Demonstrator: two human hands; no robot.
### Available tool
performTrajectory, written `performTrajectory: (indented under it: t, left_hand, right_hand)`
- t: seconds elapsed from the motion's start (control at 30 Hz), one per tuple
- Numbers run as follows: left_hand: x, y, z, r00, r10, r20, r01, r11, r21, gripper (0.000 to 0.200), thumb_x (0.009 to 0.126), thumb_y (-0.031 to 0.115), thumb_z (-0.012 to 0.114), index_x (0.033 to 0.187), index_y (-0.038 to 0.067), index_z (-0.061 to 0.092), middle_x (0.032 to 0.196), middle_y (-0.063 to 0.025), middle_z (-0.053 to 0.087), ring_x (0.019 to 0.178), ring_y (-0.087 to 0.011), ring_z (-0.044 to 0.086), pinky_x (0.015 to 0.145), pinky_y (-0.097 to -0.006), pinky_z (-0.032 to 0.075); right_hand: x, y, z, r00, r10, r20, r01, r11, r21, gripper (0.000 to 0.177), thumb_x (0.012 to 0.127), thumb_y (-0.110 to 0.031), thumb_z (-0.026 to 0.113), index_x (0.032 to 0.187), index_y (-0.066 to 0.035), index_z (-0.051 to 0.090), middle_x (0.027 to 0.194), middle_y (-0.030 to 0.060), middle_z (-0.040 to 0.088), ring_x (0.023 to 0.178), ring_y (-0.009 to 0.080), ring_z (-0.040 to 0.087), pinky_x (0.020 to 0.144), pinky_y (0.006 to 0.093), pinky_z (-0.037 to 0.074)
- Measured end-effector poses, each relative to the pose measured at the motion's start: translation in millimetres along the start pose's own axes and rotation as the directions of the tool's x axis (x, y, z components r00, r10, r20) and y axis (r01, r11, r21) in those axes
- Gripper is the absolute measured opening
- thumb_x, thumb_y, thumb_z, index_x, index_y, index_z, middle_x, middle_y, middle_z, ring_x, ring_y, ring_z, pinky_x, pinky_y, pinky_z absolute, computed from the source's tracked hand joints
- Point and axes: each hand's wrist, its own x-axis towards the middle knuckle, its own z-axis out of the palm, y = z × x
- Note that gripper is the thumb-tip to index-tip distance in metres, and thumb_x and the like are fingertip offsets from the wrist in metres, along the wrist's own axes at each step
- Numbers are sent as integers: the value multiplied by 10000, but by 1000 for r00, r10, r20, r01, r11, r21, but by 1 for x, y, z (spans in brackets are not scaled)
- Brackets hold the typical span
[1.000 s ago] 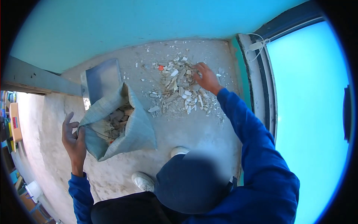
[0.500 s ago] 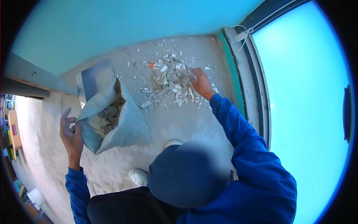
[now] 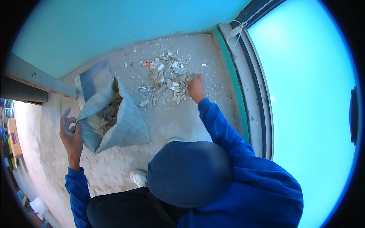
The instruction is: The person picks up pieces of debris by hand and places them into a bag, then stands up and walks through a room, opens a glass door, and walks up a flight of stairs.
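Note:
My left hand (image 3: 71,138) pinches the rim of a pale woven sack (image 3: 133,127) between thumb and fingers, with the index finger raised. The sack's mouth gapes toward me, and grey rubble (image 3: 109,116) shows inside. At the right edge of a heap of broken plaster and rubble (image 3: 167,79) on the floor is my right hand (image 3: 196,89). Its fingers are curled closed; whatever they hold is hidden. One small orange-red piece (image 3: 148,64) stands out among the white and grey fragments.
Behind the sack lies a grey metal pan or sheet (image 3: 95,81). A turquoise wall (image 3: 125,26) borders the back, and a bright glazed door frame (image 3: 253,76) the right. Boxes (image 3: 14,136) and other items line the far left. A white shoe (image 3: 138,177) is below the sack.
My right hand has moved slightly left and its fingers have curled closed. My left hand stays on the sack's rim. The view has shifted a little.

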Motion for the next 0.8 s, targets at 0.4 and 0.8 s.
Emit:
performTrajectory:
  t: [0.4,0.8]
  left_hand:
    - [-2,1,0,1000,14,27,-14,1000,-2,544,814,-80,550,1345,23,490,889,-35,537,734,-63,495,622,-205,445]
    - [-4,2,-7,998,51,38,-53,997,51,568,801,-100,546,1353,16,482,863,-33,526,734,-69,494,615,-208,452]
  right_hand:
    - [-109,103,-58,923,361,-133,-374,923,-89,426,724,-36,654,1111,91,533,1160,312,474,1126,471,463,975,517,397]
    - [-45,-7,-18,990,32,-137,19,934,357,494,724,14,609,1213,1,538,1119,258,526,1082,433,504,945,460,432]
